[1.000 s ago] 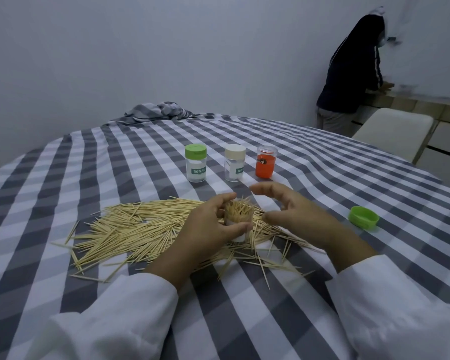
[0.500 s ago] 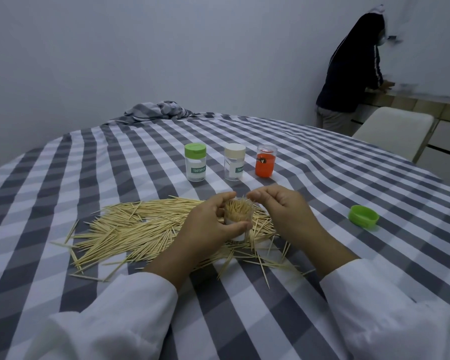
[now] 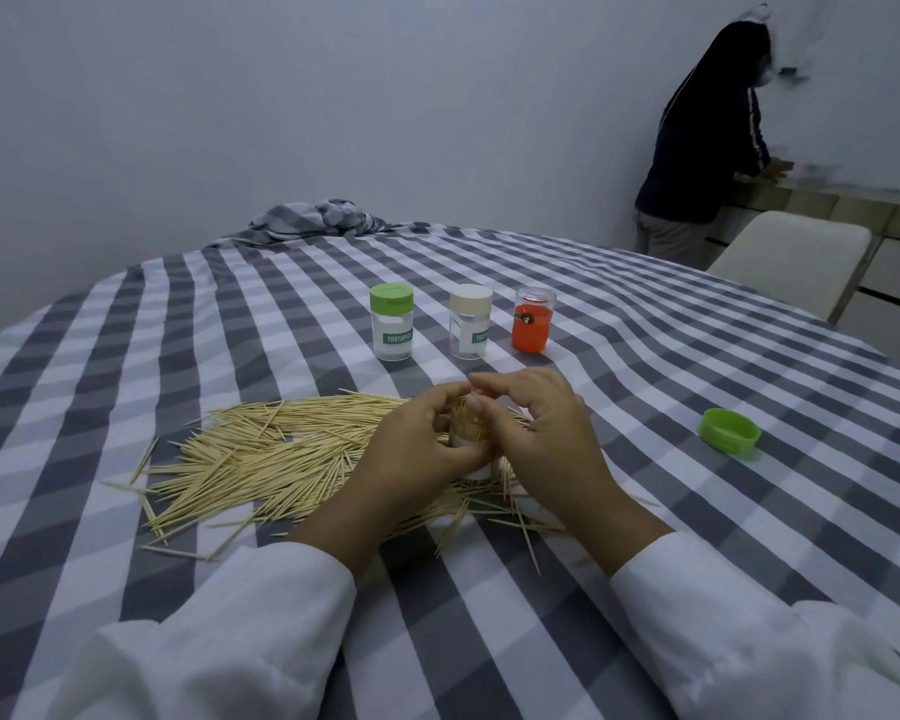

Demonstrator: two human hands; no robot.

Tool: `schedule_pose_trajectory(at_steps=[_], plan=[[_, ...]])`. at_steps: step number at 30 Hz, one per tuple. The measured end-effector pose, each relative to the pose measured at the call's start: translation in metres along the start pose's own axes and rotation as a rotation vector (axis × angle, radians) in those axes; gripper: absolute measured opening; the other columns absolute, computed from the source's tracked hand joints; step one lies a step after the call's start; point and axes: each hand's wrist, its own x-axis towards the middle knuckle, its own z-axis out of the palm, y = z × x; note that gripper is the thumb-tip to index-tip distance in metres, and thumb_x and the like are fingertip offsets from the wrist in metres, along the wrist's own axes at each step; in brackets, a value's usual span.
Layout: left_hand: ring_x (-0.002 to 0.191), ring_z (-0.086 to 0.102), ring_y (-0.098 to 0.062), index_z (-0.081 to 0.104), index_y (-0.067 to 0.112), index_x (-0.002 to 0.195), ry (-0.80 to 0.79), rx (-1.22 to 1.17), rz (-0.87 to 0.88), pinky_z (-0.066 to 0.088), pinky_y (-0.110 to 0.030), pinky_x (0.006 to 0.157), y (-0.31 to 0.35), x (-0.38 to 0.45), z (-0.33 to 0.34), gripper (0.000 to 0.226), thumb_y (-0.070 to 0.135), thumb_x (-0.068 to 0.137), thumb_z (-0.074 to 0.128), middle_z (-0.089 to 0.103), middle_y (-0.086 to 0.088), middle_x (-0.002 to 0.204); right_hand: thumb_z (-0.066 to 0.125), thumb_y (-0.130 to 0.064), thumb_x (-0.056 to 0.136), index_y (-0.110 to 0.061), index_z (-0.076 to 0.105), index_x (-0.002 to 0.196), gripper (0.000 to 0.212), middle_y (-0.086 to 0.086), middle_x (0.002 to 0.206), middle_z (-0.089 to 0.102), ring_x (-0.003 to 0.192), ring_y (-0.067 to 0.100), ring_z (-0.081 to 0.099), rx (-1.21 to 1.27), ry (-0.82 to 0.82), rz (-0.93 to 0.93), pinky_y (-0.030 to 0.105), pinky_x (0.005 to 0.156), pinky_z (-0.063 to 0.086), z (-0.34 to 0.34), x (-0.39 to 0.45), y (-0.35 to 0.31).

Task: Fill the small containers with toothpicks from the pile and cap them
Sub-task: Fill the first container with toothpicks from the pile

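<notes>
A pile of toothpicks (image 3: 281, 449) lies on the checked tablecloth. Upright at the pile's right end stands a small clear container (image 3: 467, 433), full of toothpicks and uncapped. My left hand (image 3: 411, 449) grips it from the left. My right hand (image 3: 536, 428) is against its right side, thumb and forefinger curled over the toothpick tips. A loose green cap (image 3: 729, 432) lies to the right. Farther back stand a green-capped container (image 3: 392, 321), a cream-capped container (image 3: 470, 321) and an orange container (image 3: 533, 319).
The round table (image 3: 126, 324) carries a grey and white checked cloth, bunched up at its far edge (image 3: 323, 215). A pale chair (image 3: 791, 257) stands at the far right. A person in dark clothes (image 3: 707, 132) stands by the wall there.
My right hand has moved left from beside the pile onto the top of the container. My left hand has kept its hold on the container.
</notes>
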Motion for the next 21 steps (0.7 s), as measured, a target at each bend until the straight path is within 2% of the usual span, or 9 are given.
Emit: schedule_pose_trajectory(at_steps=[3, 7, 11, 12, 13, 14, 16, 18, 21], plan=[[0.097, 0.059, 0.003, 0.051, 0.023, 0.135, 0.002, 0.005, -0.003, 0.047, -0.004, 0.073, -0.002, 0.001, 0.001, 0.069, 0.028, 0.073, 0.080, 0.062, 0.009, 0.118, 0.063, -0.025, 0.088, -0.023, 0.071, 0.103, 0.018, -0.030, 0.086, 0.050, 0.105, 0.013, 0.051, 0.016, 0.051, 0.046, 0.049, 0.092, 0.041, 0.000, 0.003, 0.004], [0.106, 0.059, -0.006, 0.048, 0.024, 0.137, -0.017, -0.008, -0.023, 0.052, -0.018, 0.084, -0.001, 0.000, 0.001, 0.073, 0.029, 0.072, 0.081, 0.059, 0.009, 0.117, 0.060, -0.030, 0.089, -0.023, 0.072, 0.095, 0.015, -0.022, 0.088, 0.054, 0.104, 0.012, 0.048, -0.020, 0.066, 0.108, 0.048, 0.091, 0.040, 0.001, 0.005, 0.010], [0.099, 0.060, -0.004, 0.049, 0.025, 0.135, -0.029, -0.024, -0.026, 0.050, -0.007, 0.069, 0.000, 0.000, 0.001, 0.070, 0.027, 0.073, 0.080, 0.060, 0.012, 0.114, 0.042, -0.051, 0.089, -0.028, 0.069, 0.101, 0.038, -0.019, 0.098, 0.055, 0.113, 0.011, 0.045, 0.063, -0.160, 0.170, 0.047, 0.098, 0.037, -0.008, 0.007, 0.007], [0.100, 0.060, -0.003, 0.049, 0.026, 0.136, -0.029, -0.023, -0.025, 0.048, -0.004, 0.067, 0.000, 0.000, 0.000, 0.070, 0.027, 0.073, 0.080, 0.059, 0.012, 0.115, 0.043, -0.052, 0.088, -0.034, 0.067, 0.103, 0.033, -0.021, 0.102, 0.055, 0.115, 0.010, 0.045, 0.119, -0.204, 0.178, 0.044, 0.100, 0.037, -0.013, 0.009, 0.008], [0.102, 0.059, -0.003, 0.047, 0.026, 0.137, -0.028, -0.022, -0.027, 0.047, -0.003, 0.066, 0.001, 0.000, 0.000, 0.072, 0.028, 0.073, 0.080, 0.057, 0.013, 0.116, 0.049, -0.049, 0.087, -0.040, 0.062, 0.106, 0.024, -0.022, 0.109, 0.054, 0.118, 0.008, 0.043, 0.150, -0.246, 0.180, 0.039, 0.101, 0.037, -0.018, 0.011, 0.010], [0.104, 0.058, -0.003, 0.046, 0.026, 0.138, -0.028, -0.020, -0.030, 0.047, -0.003, 0.067, 0.001, 0.000, 0.000, 0.073, 0.029, 0.073, 0.080, 0.056, 0.013, 0.117, 0.057, -0.044, 0.086, -0.046, 0.057, 0.110, 0.024, -0.021, 0.118, 0.052, 0.121, 0.006, 0.041, 0.160, -0.297, 0.191, 0.034, 0.101, 0.036, -0.024, 0.013, 0.012], [0.104, 0.055, -0.002, 0.045, 0.026, 0.139, -0.030, -0.008, -0.029, 0.046, -0.002, 0.067, 0.002, 0.000, 0.000, 0.074, 0.030, 0.074, 0.079, 0.054, 0.013, 0.118, 0.066, -0.038, 0.083, -0.051, 0.052, 0.114, 0.037, -0.018, 0.132, 0.046, 0.123, 0.003, 0.039, 0.145, -0.411, 0.214, 0.029, 0.098, 0.033, -0.034, 0.015, 0.019], [0.104, 0.056, -0.002, 0.045, 0.026, 0.139, -0.027, -0.001, -0.027, 0.046, -0.003, 0.069, 0.001, 0.000, 0.000, 0.073, 0.030, 0.074, 0.079, 0.055, 0.013, 0.117, 0.067, -0.034, 0.083, -0.050, 0.056, 0.108, 0.032, -0.020, 0.126, 0.050, 0.117, 0.000, 0.043, 0.129, -0.441, 0.204, 0.023, 0.093, 0.035, -0.036, 0.016, 0.021], [0.104, 0.059, -0.004, 0.047, 0.024, 0.137, 0.000, -0.013, -0.034, 0.048, -0.009, 0.077, -0.002, 0.001, -0.001, 0.071, 0.028, 0.074, 0.079, 0.060, 0.008, 0.122, 0.065, -0.025, 0.085, -0.036, 0.067, 0.093, 0.014, -0.019, 0.104, 0.058, 0.101, -0.003, 0.053, 0.199, -0.333, 0.184, 0.017, 0.083, 0.040, -0.026, 0.014, 0.020]])
